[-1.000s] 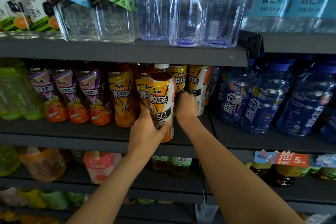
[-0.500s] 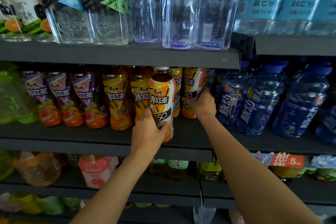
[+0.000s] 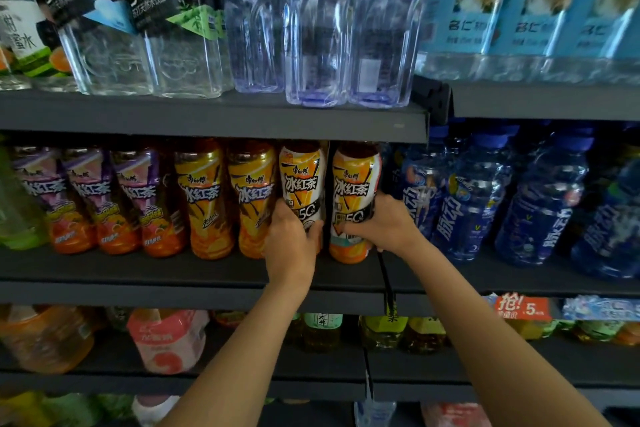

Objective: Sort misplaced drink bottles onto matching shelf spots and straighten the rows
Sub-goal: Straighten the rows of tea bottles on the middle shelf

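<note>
Two white-and-orange iced tea bottles marked 50% stand side by side on the middle shelf (image 3: 194, 274). My left hand (image 3: 292, 239) grips the lower part of the left one (image 3: 300, 180). My right hand (image 3: 384, 224) grips the lower part of the right one (image 3: 355, 184), at the shelf section's right end. Both bottles are upright, in line with the yellow iced tea bottles (image 3: 202, 198) to their left. Purple-labelled tea bottles (image 3: 86, 198) continue that row leftwards.
Blue sports drink bottles (image 3: 474, 194) fill the shelf right of a black divider (image 3: 385, 274). Above stand soda bottles (image 3: 145, 28), clear water bottles (image 3: 311, 28) and light-blue labelled bottles (image 3: 540, 10). Below are jugs, a pink pouch (image 3: 166, 340) and green tea bottles.
My left hand pushed its bottle back from the shelf front into the row. My right hand brought a second matching bottle forward beside it. The view moved closer.
</note>
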`<state>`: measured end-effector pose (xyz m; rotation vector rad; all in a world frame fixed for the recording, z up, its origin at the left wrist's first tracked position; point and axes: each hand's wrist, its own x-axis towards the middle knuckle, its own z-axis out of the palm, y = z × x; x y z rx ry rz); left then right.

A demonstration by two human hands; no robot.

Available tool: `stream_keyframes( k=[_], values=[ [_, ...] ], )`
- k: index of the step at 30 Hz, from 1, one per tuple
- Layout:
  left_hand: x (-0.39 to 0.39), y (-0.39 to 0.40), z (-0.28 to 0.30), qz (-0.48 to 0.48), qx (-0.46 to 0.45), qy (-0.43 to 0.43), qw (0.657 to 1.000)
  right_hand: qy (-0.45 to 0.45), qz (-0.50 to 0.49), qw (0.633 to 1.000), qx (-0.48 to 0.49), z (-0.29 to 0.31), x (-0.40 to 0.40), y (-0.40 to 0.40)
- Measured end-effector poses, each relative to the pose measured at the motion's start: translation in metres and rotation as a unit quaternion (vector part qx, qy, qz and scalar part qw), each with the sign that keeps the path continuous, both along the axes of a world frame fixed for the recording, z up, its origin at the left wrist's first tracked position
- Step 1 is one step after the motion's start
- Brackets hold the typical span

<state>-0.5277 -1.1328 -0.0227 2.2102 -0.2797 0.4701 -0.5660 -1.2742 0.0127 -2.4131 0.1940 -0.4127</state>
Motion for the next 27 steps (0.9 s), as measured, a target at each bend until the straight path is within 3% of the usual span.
stream_keyframes(
  k=[4,7,9,12,14,17,19,23,25,27],
  values=[
    [0.005,-0.006,-0.005,0.0,-0.039,0.003,0.999,0.001,0.006,1.0,-0.002,0.002,-0.007,0.003],
    [-0.016,-0.003,-0.013,-0.019,-0.077,-0.065,0.995,0.0,0.004,1.0,-0.007,0.0,-0.009,0.004],
    [-0.032,-0.001,-0.011,-0.066,-0.091,-0.119,0.987,-0.008,0.011,1.0,-0.027,-0.002,-0.011,0.007],
    [-0.034,0.003,0.006,-0.166,-0.111,-0.071,0.977,0.001,0.05,0.997,-0.059,-0.002,-0.015,0.019],
    [-0.027,0.009,0.014,-0.168,-0.109,-0.06,0.978,0.031,0.119,0.992,-0.011,0.001,-0.02,0.022],
    [-0.021,0.017,0.02,-0.138,-0.087,-0.068,0.984,0.089,0.176,0.964,0.179,0.008,-0.029,0.005],
    [-0.018,0.018,0.02,-0.117,-0.087,-0.056,0.988,0.052,0.096,0.963,0.244,0.006,-0.02,-0.007],
    [-0.012,0.02,0.021,-0.108,-0.07,-0.053,0.99,-0.036,-0.139,0.983,0.112,-0.005,0.037,-0.016],
    [-0.012,0.021,0.022,-0.112,-0.062,-0.048,0.991,-0.038,-0.183,0.979,0.078,-0.008,0.063,-0.019],
    [-0.012,0.022,0.023,-0.122,-0.059,-0.045,0.99,-0.033,-0.209,0.969,0.127,-0.006,0.081,-0.019]
  ],
)
